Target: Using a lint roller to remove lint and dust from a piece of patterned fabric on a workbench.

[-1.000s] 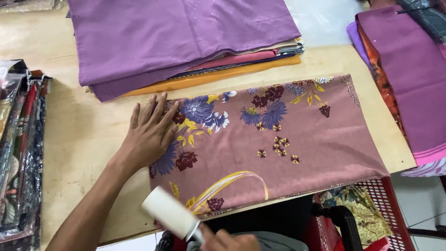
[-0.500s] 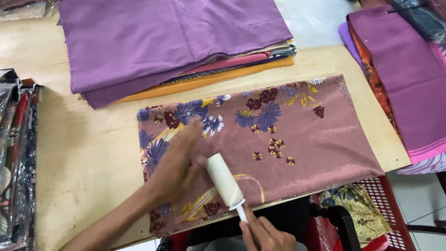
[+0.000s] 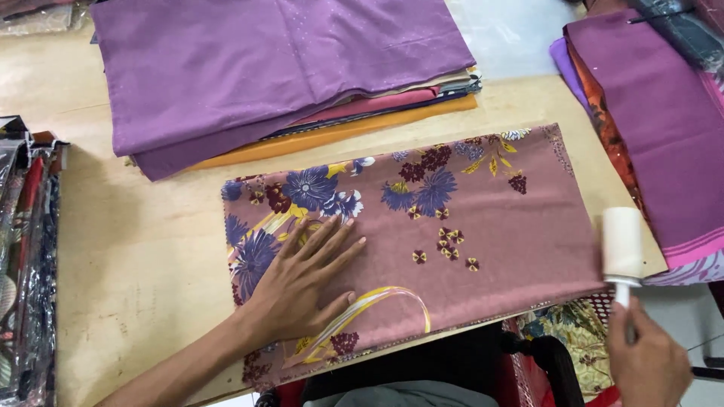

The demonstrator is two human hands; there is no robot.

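A folded dusty-pink cloth (image 3: 467, 241), printed with blue, maroon and yellow flowers, is laid flat along the near edge of a pale wooden counter (image 3: 136, 256). The left hand (image 3: 305, 283) is pressed palm-down on the left part of this cloth, its fingers spread wide and pointing up and to the right; nothing is gripped by it. The right hand (image 3: 648, 362) is seen at the lower right corner, closed around the handle of a white lint roller (image 3: 622, 245). The roller's drum is held upright at the right end of the pink cloth; whether it is touching the fabric or is just past the edge cannot be told for certain.

Beyond the pink cloth, a stack of folded fabrics (image 3: 279, 83) is piled on the counter, topped by a plain purple piece, with red, dark and orange layers showing at its lower edge. At the right, a second pile of purple cloth (image 3: 664, 128) with an orange patterned layer beneath it is seen, close to the roller. Along the left edge, packets wrapped in clear plastic (image 3: 26, 264) are stacked. Below the counter's near edge, a red plastic basket (image 3: 528, 369) holding patterned cloth is partly visible.
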